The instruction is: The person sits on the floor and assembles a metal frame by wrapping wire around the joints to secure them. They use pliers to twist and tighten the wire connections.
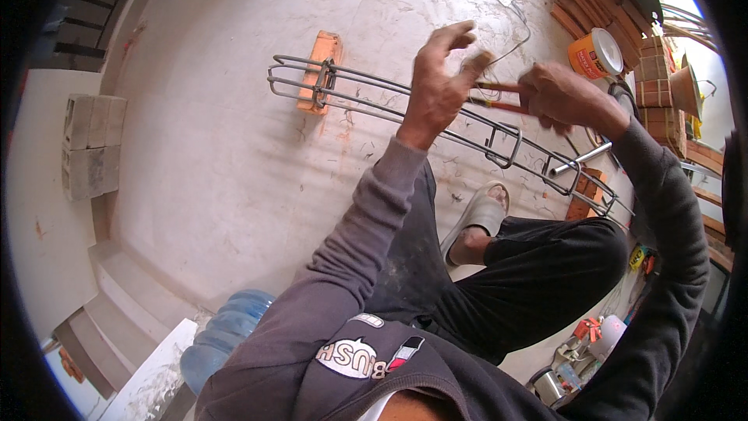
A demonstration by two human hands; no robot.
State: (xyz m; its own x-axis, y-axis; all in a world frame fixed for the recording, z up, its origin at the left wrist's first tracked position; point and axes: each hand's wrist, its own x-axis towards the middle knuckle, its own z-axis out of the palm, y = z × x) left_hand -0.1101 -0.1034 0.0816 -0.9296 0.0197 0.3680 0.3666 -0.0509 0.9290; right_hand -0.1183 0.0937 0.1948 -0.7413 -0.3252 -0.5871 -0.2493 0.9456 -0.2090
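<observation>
My left hand (441, 82) is raised over a long rebar cage (366, 93), its thumb and fingers apart. Thin tie wire (514, 48) runs close by its thumb tip, and whether the hand touches it is unclear. To the right, my right hand (557, 93) is closed around the red handles of a pair of pliers (499, 87). The pliers' jaws are mostly hidden near my left hand, above the cage's long bars. Bent stirrups (510, 146) sit along the cage. An orange brick (322, 51) supports its left end and another orange block (586, 196) its right end.
Scraps of wire lie on the pale floor (234, 148). A white-and-yellow bucket (590, 57) stands by stacked wood-coloured pieces (588, 0) at far right. Grey hollow blocks (93, 146) are at left, a blue water bottle (226, 335) near my left side. A metal pipe (580, 160) lies by the cage.
</observation>
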